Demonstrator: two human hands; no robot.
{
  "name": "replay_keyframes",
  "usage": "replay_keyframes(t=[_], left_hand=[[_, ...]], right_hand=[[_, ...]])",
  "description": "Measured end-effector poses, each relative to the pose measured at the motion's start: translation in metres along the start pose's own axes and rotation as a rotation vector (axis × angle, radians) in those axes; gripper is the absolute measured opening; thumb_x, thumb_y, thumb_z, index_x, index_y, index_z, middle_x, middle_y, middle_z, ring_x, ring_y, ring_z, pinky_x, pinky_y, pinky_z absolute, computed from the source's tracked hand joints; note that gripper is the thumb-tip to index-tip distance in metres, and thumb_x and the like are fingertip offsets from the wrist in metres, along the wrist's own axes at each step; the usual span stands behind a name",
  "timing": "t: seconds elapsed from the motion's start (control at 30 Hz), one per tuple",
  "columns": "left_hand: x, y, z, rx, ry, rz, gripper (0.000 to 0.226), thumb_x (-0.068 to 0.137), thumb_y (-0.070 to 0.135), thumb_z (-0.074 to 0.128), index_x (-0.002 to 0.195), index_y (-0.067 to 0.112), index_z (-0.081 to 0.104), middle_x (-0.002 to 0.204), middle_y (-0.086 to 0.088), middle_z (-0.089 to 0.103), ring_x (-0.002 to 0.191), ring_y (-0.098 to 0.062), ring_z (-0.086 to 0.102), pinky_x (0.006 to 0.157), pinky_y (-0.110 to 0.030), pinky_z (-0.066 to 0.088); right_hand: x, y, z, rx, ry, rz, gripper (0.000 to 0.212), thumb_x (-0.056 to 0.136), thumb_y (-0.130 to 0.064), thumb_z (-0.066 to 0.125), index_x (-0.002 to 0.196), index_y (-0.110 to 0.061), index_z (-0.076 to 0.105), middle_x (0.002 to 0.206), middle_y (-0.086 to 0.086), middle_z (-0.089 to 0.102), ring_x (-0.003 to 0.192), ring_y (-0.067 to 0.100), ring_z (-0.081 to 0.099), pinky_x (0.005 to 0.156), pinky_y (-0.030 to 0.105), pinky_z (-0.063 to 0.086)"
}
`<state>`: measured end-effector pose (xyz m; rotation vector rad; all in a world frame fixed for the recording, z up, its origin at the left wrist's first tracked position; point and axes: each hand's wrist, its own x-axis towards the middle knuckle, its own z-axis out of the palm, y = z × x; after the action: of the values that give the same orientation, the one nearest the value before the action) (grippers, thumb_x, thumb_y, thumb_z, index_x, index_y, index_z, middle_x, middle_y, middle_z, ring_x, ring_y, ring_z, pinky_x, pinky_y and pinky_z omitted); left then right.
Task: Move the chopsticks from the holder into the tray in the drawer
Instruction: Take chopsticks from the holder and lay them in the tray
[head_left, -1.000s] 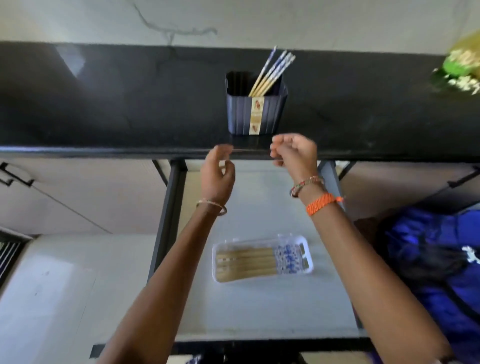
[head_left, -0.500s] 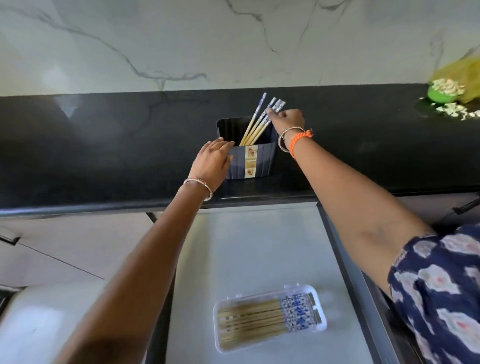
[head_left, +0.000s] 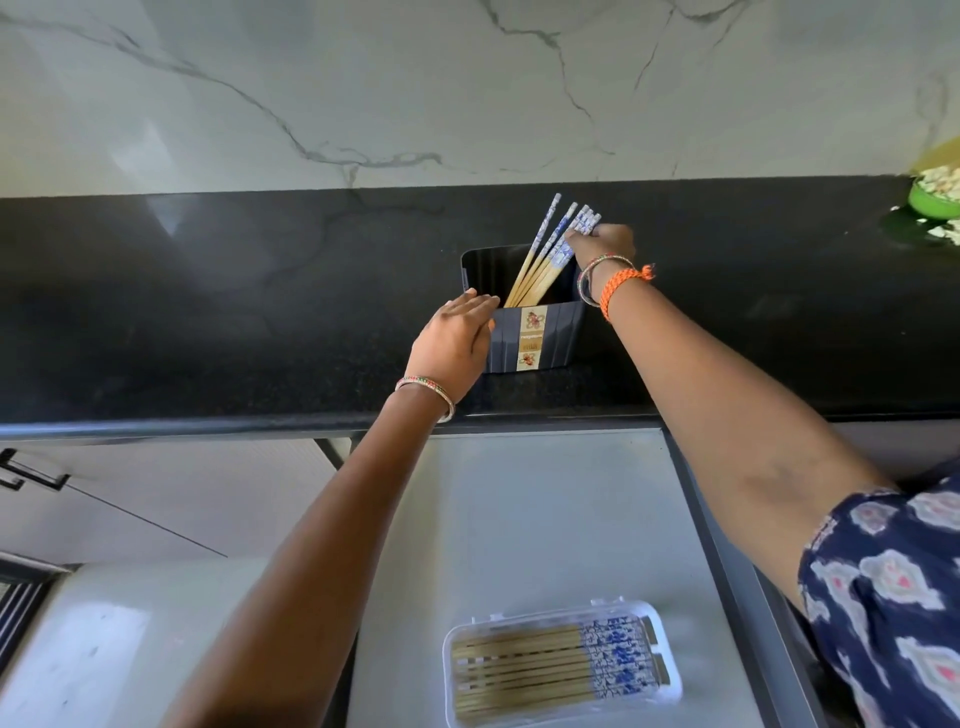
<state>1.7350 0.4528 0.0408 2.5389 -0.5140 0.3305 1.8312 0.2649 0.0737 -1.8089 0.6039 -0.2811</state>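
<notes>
A dark ribbed holder (head_left: 550, 338) with a cream label stands on the black counter (head_left: 208, 312). Several bamboo chopsticks (head_left: 545, 254) with blue-and-white tops lean to the right inside it. My right hand (head_left: 602, 244) pinches the patterned tops of the rightmost sticks. Against the holder's left wall rests my left hand (head_left: 457, 343), fingers over the rim. Below, in the open drawer (head_left: 545, 519), a clear plastic tray (head_left: 670, 675) holds several chopsticks lying flat, tops to the right.
A marble wall rises behind the counter. A green bowl (head_left: 930, 200) with white bits sits at the counter's far right. The drawer's dark right rail (head_left: 727, 571) runs under my right forearm. A closed cabinet front with a black handle (head_left: 31, 475) lies at the left.
Both hands rose from the counter's front edge to the holder. The left now steadies its side, and the right has closed on the chopstick tops.
</notes>
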Motion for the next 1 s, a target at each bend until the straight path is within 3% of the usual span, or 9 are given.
replay_keyframes(t=[0.1,0.27,0.37,0.47,0.57,0.7,0.77,0.87,1.0], left_hand=[[0.001,-0.001,-0.001,-0.004,-0.009,0.000,0.037,0.097,0.017,0.036,0.131,0.013,0.048,0.139,-0.007,0.051,0.136,-0.022,0.038,0.113,-0.034,0.028],[0.002,0.002,-0.001,-0.027,-0.011,-0.031,0.037,0.096,0.017,0.037,0.132,0.013,0.047,0.140,-0.007,0.049,0.137,-0.022,0.035,0.113,-0.034,0.027],[0.002,0.004,-0.001,-0.040,-0.018,-0.056,0.037,0.096,0.018,0.037,0.133,0.013,0.046,0.141,-0.007,0.047,0.138,-0.022,0.034,0.112,-0.035,0.030],[0.004,0.007,-0.003,-0.034,-0.078,-0.080,0.040,0.097,0.018,0.038,0.136,0.014,0.042,0.146,-0.007,0.041,0.140,-0.022,0.028,0.111,-0.036,0.031],[0.002,0.013,-0.007,-0.021,-0.175,-0.107,0.045,0.097,0.020,0.038,0.141,0.013,0.031,0.154,-0.006,0.024,0.144,-0.023,0.017,0.113,-0.039,0.028],[-0.010,0.027,-0.010,-0.106,-0.112,-0.102,0.050,0.096,0.016,0.040,0.143,0.014,0.024,0.156,-0.007,0.018,0.145,-0.024,0.011,0.115,-0.040,0.022],[-0.022,0.036,-0.011,-0.219,-0.032,-0.128,0.049,0.095,0.013,0.040,0.142,0.015,0.026,0.154,-0.008,0.024,0.143,-0.026,0.020,0.114,-0.040,0.026],[-0.046,0.044,-0.008,-0.347,0.075,-0.187,0.042,0.094,0.010,0.040,0.136,0.013,0.038,0.139,-0.013,0.047,0.123,-0.029,0.050,0.105,-0.043,0.043],[-0.109,0.039,0.014,-0.482,0.146,-0.327,0.036,0.092,0.007,0.040,0.127,0.008,0.049,0.106,-0.007,0.064,0.086,-0.009,0.062,0.083,-0.016,0.049]], right_hand=[[0.001,-0.001,-0.001,0.074,0.031,0.045,0.021,0.084,-0.017,0.069,0.097,0.000,0.071,0.097,0.011,0.074,0.087,0.023,0.071,0.082,0.036,0.059],[-0.006,-0.008,-0.005,0.167,0.081,0.094,0.009,0.087,-0.009,0.064,0.079,-0.005,0.067,0.070,-0.001,0.063,0.057,0.009,0.059,0.046,0.016,0.044],[-0.011,-0.013,-0.010,0.221,0.132,0.098,0.018,0.087,-0.009,0.064,0.102,0.001,0.067,0.092,0.009,0.070,0.072,0.016,0.064,0.060,0.021,0.053],[-0.013,-0.021,-0.020,0.245,0.211,0.098,0.022,0.087,-0.009,0.062,0.106,0.002,0.065,0.106,0.013,0.071,0.089,0.023,0.070,0.073,0.027,0.057],[-0.023,-0.034,-0.038,0.278,0.305,0.064,0.019,0.090,-0.008,0.058,0.104,0.001,0.066,0.103,0.013,0.072,0.082,0.020,0.070,0.051,0.017,0.050],[-0.048,-0.048,-0.071,0.408,0.451,-0.054,0.017,0.093,-0.012,0.053,0.094,-0.002,0.068,0.095,0.012,0.073,0.085,0.022,0.071,0.074,0.031,0.058],[-0.067,-0.049,-0.094,0.618,0.500,-0.156,0.017,0.094,-0.004,0.050,0.081,-0.005,0.060,0.080,0.014,0.069,0.071,0.023,0.065,0.067,0.031,0.055],[-0.098,-0.032,-0.126,1.072,0.459,-0.228,0.027,0.095,0.008,0.044,0.071,-0.004,0.049,0.066,0.012,0.053,0.058,0.022,0.052,0.058,0.031,0.050],[-0.147,0.039,-0.142,1.239,0.318,0.036,0.028,0.097,0.002,0.040,0.071,-0.008,0.048,0.069,0.012,0.052,0.067,0.025,0.054,0.067,0.034,0.051]])
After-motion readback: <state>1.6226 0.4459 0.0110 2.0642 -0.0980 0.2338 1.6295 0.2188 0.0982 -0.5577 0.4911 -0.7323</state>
